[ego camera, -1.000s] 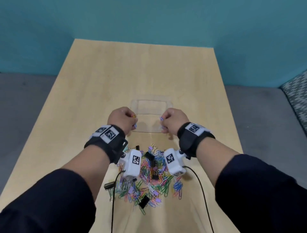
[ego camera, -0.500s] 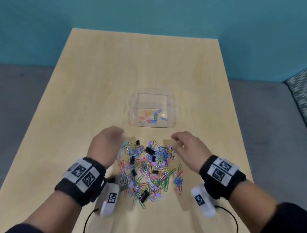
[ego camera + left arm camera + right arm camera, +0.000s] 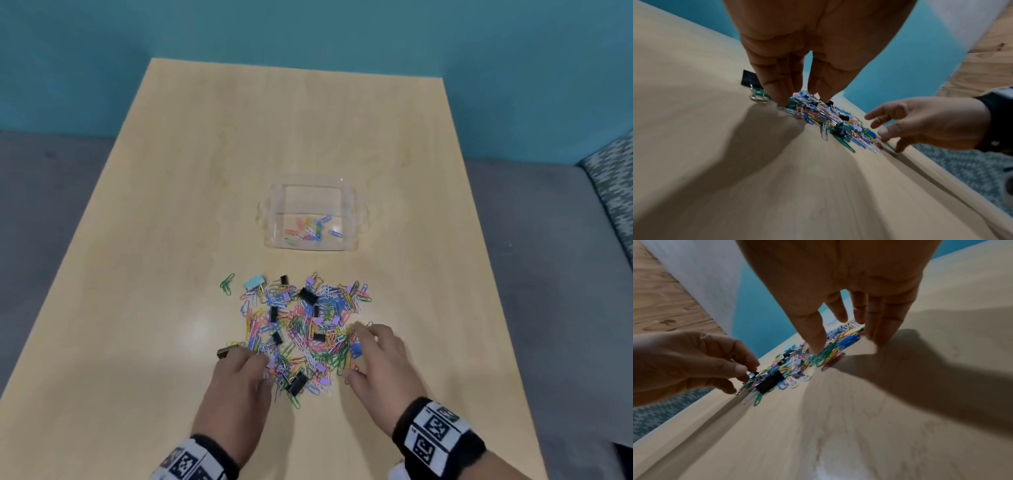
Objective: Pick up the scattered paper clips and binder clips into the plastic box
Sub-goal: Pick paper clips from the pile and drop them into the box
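The heap of paper clips and binder clips [image 3: 301, 329] lies near the tabletop's [image 3: 144, 308] near edge, with the clear plastic box [image 3: 354, 219] just beyond it toward the far edge, a few clips already inside. The left hand [image 3: 239, 387] sits at the heap's near-left side, thumb and finger pinching a small black binder clip [image 3: 753, 374]. The right hand [image 3: 380, 366] is at the near-right side, fingers spread apart, tips touching the clips.

The left hand [image 3: 239, 383] fingertips are hidden among the paper clips [image 3: 301, 329], and the bench [image 3: 137, 308] is cut off at the near edge.
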{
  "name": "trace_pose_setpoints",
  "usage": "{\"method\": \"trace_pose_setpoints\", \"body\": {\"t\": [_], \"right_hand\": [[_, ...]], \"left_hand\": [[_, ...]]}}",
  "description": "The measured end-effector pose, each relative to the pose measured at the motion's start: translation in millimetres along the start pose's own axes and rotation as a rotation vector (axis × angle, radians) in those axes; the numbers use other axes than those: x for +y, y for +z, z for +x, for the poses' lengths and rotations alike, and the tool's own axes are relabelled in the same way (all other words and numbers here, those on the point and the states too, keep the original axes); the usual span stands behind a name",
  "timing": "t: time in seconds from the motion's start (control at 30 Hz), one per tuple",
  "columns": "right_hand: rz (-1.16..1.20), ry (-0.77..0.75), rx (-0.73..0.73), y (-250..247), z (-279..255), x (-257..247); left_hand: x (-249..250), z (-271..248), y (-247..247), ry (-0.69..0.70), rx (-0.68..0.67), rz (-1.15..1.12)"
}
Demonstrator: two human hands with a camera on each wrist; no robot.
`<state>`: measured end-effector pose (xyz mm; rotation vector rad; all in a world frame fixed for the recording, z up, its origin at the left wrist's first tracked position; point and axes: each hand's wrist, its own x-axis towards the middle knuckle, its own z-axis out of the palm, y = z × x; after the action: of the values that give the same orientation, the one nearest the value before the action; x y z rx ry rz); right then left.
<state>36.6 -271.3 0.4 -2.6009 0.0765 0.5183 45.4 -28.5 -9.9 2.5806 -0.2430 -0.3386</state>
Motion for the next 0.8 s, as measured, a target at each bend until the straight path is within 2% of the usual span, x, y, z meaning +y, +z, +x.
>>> {"method": "trace_pose_setpoints", "body": {"t": [0.1, 0.3, 0.47, 0.8], "right_hand": [[-0.064, 0.033, -0.015, 2.3, 4.3, -2.0], [-0.094, -0.024, 0.022, 12.7, 23.6, -9.5], [-0.127, -0.009, -0.003, 10.1, 33.9, -3.7], [-0.084, 0.032, -0.071, -9.3, 47.1, -4.0]], "left_hand": [[-5.2, 5.9, -3.4, -0.108, 0.043, 0.002], [2.3, 43.7, -8.5, -0.119, -0.046, 0.127], [7.7, 69.6, -8.9, -0.196, -0.076, 0.186], [4.9, 81.6, -12.2, -0.174, -0.144, 0.268]]}}
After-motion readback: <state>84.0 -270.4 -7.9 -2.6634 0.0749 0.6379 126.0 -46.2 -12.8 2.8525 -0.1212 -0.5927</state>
